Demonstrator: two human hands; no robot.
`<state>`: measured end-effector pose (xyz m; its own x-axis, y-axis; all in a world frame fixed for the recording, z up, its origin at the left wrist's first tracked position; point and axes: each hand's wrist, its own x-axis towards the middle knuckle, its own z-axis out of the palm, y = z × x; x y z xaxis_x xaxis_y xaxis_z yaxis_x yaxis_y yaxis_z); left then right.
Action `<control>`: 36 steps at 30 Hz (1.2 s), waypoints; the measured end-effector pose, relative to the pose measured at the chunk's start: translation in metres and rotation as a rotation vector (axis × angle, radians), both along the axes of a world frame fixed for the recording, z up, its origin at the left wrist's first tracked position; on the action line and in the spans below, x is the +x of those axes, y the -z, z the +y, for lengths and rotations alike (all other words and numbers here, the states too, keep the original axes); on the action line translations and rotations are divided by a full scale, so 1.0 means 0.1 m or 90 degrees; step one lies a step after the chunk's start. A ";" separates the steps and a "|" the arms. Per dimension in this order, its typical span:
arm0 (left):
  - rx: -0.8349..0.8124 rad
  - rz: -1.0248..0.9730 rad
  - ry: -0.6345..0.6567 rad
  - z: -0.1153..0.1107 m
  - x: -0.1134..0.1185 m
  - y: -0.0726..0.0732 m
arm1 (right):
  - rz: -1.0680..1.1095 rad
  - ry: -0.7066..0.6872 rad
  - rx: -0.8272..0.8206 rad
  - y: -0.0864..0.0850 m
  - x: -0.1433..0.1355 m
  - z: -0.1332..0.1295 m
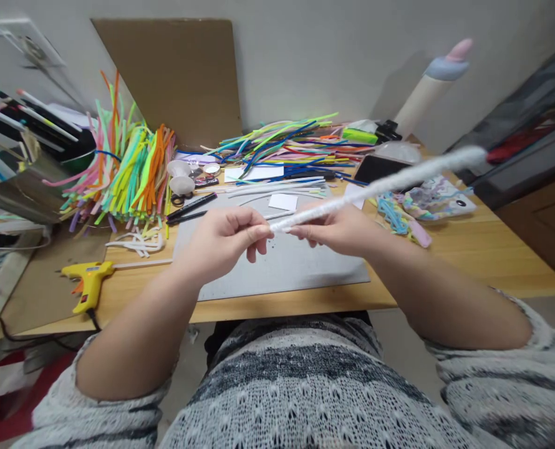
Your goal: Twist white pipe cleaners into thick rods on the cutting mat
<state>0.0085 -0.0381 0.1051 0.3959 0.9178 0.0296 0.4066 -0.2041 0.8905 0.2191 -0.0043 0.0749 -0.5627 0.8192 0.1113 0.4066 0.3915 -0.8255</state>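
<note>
Stem (390,183) (white): tip in L hand (228,240), rest past R hand (350,232)

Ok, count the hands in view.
2: the left hand, pinching the thinner end of the white stick, and the right hand, just beside that end, its grip unclear. No other hands show.

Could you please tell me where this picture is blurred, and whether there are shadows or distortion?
Head view: the white rod looks soft, most at its raised end; head view: a dim shadow lies on the wall, left of the pink-topped cylinder; head view: that cylinder leans outward, perhaps from wide-lens distortion.
</note>
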 end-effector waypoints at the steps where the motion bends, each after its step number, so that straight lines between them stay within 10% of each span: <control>1: 0.008 0.018 0.028 0.00 0.00 0.01 | 0.010 -0.037 -0.048 0.00 0.00 0.05; 10: 0.271 0.257 0.227 0.07 -0.04 0.29 | -0.150 -0.102 0.101 -0.22 -0.15 0.07; 17: 0.339 0.437 0.007 0.02 0.06 0.44 | -0.211 -0.049 0.200 -0.32 -0.25 -0.16; 23: 0.386 0.332 -0.084 0.01 0.05 0.43 | -0.093 -0.020 0.310 -0.04 -0.24 -0.39; 29: 0.492 0.252 -0.130 0.04 0.04 0.44 | 0.213 0.057 -0.093 0.27 -0.32 -0.41; 36: 0.629 0.357 -0.130 0.02 0.05 0.58 | 0.395 0.046 -0.506 0.20 -0.38 -0.36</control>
